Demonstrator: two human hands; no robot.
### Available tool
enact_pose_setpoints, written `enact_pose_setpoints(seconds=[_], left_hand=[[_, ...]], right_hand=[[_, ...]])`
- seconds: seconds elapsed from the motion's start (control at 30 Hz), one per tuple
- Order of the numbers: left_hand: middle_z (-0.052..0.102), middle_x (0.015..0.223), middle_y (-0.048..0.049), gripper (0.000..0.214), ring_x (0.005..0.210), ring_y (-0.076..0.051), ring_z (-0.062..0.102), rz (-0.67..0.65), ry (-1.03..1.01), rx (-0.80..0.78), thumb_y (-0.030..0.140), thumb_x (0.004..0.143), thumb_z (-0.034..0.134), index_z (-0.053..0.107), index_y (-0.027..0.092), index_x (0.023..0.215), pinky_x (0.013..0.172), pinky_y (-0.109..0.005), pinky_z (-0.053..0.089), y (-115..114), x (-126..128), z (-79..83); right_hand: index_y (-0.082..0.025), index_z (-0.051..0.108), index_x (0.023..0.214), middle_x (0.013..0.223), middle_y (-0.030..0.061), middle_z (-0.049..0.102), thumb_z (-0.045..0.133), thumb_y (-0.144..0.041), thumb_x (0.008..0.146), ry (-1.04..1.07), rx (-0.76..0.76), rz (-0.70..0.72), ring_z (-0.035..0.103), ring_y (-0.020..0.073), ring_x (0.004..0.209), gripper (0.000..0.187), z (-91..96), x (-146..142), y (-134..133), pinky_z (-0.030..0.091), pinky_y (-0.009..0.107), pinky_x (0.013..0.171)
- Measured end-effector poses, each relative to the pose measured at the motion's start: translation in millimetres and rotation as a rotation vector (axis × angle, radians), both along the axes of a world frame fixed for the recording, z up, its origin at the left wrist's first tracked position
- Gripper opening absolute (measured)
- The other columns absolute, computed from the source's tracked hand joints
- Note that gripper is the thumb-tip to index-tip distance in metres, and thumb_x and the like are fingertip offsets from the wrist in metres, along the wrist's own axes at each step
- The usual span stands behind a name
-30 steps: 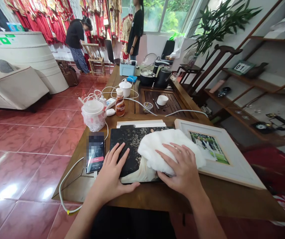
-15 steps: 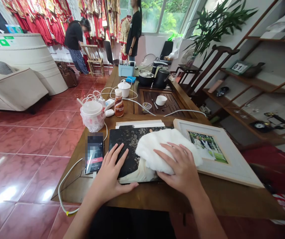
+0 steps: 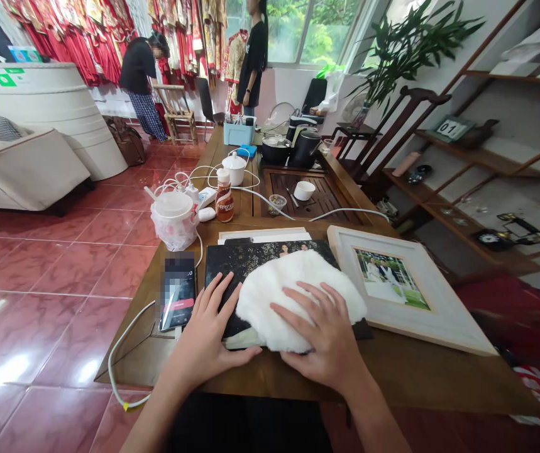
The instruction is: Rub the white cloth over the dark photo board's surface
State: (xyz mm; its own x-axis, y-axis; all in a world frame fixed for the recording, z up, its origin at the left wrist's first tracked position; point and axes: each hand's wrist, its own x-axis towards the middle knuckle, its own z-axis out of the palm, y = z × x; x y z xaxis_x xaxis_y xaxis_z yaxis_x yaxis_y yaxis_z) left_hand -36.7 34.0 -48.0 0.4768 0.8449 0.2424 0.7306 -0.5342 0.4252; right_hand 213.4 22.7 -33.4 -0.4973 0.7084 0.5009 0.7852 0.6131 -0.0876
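- Well, at far left you have a pale sofa point(image 3: 29, 176) on the tiled floor point(image 3: 57, 264).
- Next comes the desk point(image 3: 420, 377), with a white cable point(image 3: 110, 362) looping over its left edge.
- A bagged tub point(image 3: 173, 220) stands behind your phone point(image 3: 176, 308), which lies face up with its screen lit.
- Your left hand point(image 3: 215, 327) is flat and well open, fingers spread on the left part of the dark photo point(image 3: 232, 259), thumb stretched along its near edge; it grips nothing.
- Beyond the photo, a bottle point(image 3: 224, 201) stands upright.
- The white cloth point(image 3: 263, 289) lies bunched over the photo's middle and right.
- Your right hand point(image 3: 321, 327) rests on the cloth, fingers spread, thumb at its near edge; you cannot tell how firmly it presses.
- Just beside the cloth, the pale frame point(image 3: 439, 308) lies picture up.
- Shelves point(image 3: 481, 160) stand at far right.
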Motion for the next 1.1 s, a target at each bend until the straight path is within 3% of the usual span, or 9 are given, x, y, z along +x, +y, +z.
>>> enact_pose_setpoints(seconds=[0.13, 0.47, 0.87, 1.1], left_hand=[[0.017, 0.162, -0.0129, 0.088, 0.148, -0.036, 0.014, 0.0, 0.002, -0.01, 0.051, 0.081, 0.072, 0.03, 0.022, 0.152, 0.116, -0.054, 0.027, 0.3, -0.1, -0.1], [0.02, 0.161, -0.0125, 0.094, 0.148, -0.036, 0.016, -0.001, 0.004, 0.015, 0.056, 0.081, 0.071, 0.023, 0.023, 0.155, 0.115, -0.055, 0.028, -0.4, -1.9, -3.0], [0.018, 0.162, -0.0128, 0.088, 0.148, -0.036, 0.014, 0.002, 0.011, -0.009, 0.053, 0.081, 0.071, 0.029, 0.022, 0.152, 0.116, -0.055, 0.027, -1.2, -0.3, -0.9], [0.019, 0.161, -0.0139, 0.093, 0.148, -0.036, 0.014, 0.007, 0.017, 0.0, 0.055, 0.081, 0.071, 0.023, 0.022, 0.154, 0.115, -0.056, 0.028, -1.1, -0.3, -2.2]], right_hand=[[-0.033, 0.057, 0.13, 0.136, 0.0056, 0.056, 0.068, -0.042, 0.079, -0.003, -0.008, 0.042, 0.047, 0.0342, 0.127, 0.053, 0.4, -1.1, -0.2, 0.028, 0.06, 0.107], [-0.025, 0.055, 0.131, 0.132, 0.0106, 0.058, 0.065, -0.035, 0.083, -0.082, 0.109, -0.163, 0.051, 0.0347, 0.123, 0.05, -5.6, 47.4, 14.3, 0.033, 0.059, 0.106], [-0.026, 0.059, 0.128, 0.133, 0.0093, 0.057, 0.058, -0.046, 0.088, -0.076, 0.069, 0.063, 0.047, 0.0351, 0.125, 0.045, -2.2, -0.4, 4.0, 0.033, 0.06, 0.107], [-0.023, 0.058, 0.127, 0.133, 0.0115, 0.056, 0.06, -0.044, 0.086, -0.091, 0.078, 0.028, 0.046, 0.0357, 0.124, 0.046, -2.5, 19.5, 6.8, 0.033, 0.061, 0.108]])
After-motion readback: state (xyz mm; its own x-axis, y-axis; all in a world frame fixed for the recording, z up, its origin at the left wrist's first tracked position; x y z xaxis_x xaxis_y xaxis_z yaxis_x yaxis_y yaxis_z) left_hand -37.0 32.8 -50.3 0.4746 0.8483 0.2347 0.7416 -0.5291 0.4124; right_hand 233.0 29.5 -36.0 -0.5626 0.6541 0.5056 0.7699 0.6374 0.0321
